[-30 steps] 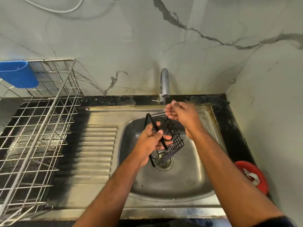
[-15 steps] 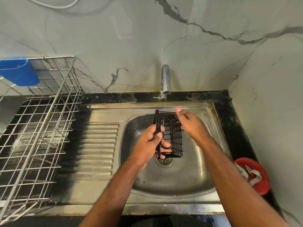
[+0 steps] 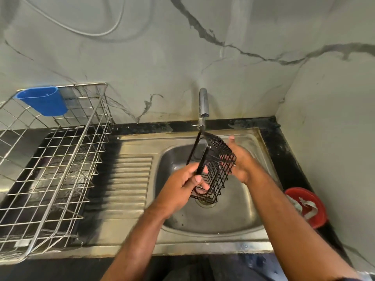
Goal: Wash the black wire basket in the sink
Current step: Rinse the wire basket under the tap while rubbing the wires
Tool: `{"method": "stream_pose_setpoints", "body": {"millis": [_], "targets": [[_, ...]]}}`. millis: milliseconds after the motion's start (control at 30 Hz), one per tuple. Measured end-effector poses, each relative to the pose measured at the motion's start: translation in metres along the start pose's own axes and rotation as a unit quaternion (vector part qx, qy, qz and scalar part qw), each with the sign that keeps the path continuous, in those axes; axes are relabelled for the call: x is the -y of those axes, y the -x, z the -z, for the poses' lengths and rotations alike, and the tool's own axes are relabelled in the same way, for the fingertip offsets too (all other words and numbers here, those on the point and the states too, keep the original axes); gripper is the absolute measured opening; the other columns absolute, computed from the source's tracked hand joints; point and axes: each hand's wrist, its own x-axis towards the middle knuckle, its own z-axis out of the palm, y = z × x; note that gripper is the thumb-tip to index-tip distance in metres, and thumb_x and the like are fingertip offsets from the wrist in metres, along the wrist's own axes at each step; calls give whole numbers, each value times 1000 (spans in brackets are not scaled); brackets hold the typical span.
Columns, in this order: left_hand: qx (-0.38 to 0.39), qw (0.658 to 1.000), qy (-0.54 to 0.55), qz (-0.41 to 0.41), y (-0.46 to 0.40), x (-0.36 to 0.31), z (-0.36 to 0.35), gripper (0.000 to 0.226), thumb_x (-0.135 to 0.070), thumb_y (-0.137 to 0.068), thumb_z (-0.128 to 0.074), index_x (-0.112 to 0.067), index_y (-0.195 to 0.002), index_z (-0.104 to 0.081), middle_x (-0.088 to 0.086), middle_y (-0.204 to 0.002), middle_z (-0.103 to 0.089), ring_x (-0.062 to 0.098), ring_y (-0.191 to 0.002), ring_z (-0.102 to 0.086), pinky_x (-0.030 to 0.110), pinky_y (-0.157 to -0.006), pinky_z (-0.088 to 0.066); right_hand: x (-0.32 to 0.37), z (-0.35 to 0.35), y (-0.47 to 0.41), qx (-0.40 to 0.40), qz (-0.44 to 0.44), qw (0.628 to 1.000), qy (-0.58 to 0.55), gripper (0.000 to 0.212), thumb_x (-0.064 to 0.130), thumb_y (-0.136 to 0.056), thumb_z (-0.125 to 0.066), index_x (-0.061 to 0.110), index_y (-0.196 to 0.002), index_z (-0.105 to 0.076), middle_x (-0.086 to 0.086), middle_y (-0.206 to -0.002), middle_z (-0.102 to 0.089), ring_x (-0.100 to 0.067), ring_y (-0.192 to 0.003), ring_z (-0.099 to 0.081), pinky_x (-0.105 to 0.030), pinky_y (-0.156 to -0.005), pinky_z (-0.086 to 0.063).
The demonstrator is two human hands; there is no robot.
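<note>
The black wire basket [image 3: 217,157] hangs tilted over the steel sink [image 3: 233,218], its upper end just under the tap [image 3: 203,104]. My left hand [image 3: 182,185] grips the basket's black frame at its lower left side, thumb over the wire. My right hand [image 3: 240,161] lies flat against the basket's right side with its fingers straight and pointing up. Part of that hand shows through the wire mesh. The drain [image 3: 206,203] sits directly under the basket's lower end.
A large metal wire dish rack [image 3: 54,169] with a blue plastic cup [image 3: 44,101] stands on the left of the drainboard. A red bowl [image 3: 308,207] holding something white sits on the black counter at the right. Marble walls close in behind and right.
The basket has been turned and tipped, its top end lifted toward the tap. My right hand went from pinching the top edge to lying flat on its right side.
</note>
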Motion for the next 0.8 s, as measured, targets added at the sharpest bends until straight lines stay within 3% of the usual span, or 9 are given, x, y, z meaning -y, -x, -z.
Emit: {"method": "stream_pose_setpoints", "body": {"millis": [67, 167, 200, 267, 333, 500, 633, 767, 800], "targets": [[0, 1000, 1, -7, 10, 3, -3, 24, -4, -104, -49, -16, -118, -65, 7, -97, -77, 11, -88, -75, 21, -82, -56, -1, -3, 10, 29, -11, 999, -25, 61, 63, -98, -42, 13, -120, -68, -17, -120, -72, -31, -107, -70, -46, -96, -54], [1, 1000, -22, -5, 21, 12, -5, 28, 2, -101, -53, -12, -118, -70, 4, -106, -78, 14, -100, -75, 25, -93, -56, -8, -3, 11, 35, 4, 999, -28, 31, 40, -104, -51, 14, -99, -67, -5, -78, -75, -18, -67, -72, -29, -58, -57], [4, 1000, -25, 3, 25, 15, -5, 29, 4, -99, -56, -12, -117, -71, 1, -108, -78, 13, -105, -73, 26, -97, -55, -10, -4, 14, 40, 9, 999, -34, 26, 35, -103, -54, 13, -99, -67, -5, -79, -76, -17, -64, -72, -27, -54, -57], [8, 999, -39, 25, 31, 20, -2, 29, 4, -96, -61, -12, -115, -75, -5, -111, -78, 6, -111, -70, 26, -101, -53, -13, -10, 17, 50, 26, 998, -32, 27, 35, -99, -60, 15, -116, -65, -11, -115, -73, -22, -91, -72, -35, -72, -60], [13, 997, -58, 49, 34, 23, 1, 30, 4, -93, -65, -16, -111, -77, -11, -111, -77, 1, -114, -67, 25, -103, -51, -15, -16, 18, 37, 51, 998, -16, 40, 33, -95, -67, 22, -133, -59, -4, -139, -59, -23, -123, -56, -44, -101, -47], [-24, 994, -35, 101, 36, 19, 6, 43, 20, -87, -56, -14, -104, -76, -4, -108, -78, -4, -103, -70, 29, -104, -51, -24, -35, 14, 55, 83, 993, -65, 30, 8, -89, -72, 23, -114, -67, 1, -115, -72, -17, -113, -64, -35, -93, -49], [21, 989, 69, 127, 38, 10, 10, 35, 5, -94, -63, -19, -120, -64, -4, -113, -77, 2, -108, -69, 18, -94, -51, -23, -43, 15, 51, 114, 989, -81, 32, -1, -90, -68, 22, -113, -64, 4, -105, -72, -8, -96, -68, -15, -68, -50], [-28, 975, 178, 129, 34, -2, 5, 25, -28, -102, -55, -22, -127, -55, 2, -114, -77, 15, -107, -73, 24, -94, -46, -21, -46, 8, 66, 131, 987, -72, 45, 0, -89, -70, 15, -130, -62, -3, -119, -73, -19, -118, -65, -31, -97, -53], [-39, 971, 194, 135, 32, -5, 4, 25, -31, -104, -49, -23, -128, -53, 4, -113, -77, 18, -105, -74, 23, -88, -49, -20, -46, 7, 73, 131, 986, -71, 42, 0, -90, -69, 14, -130, -62, -2, -116, -74, -18, -117, -66, -32, -98, -54]]}}
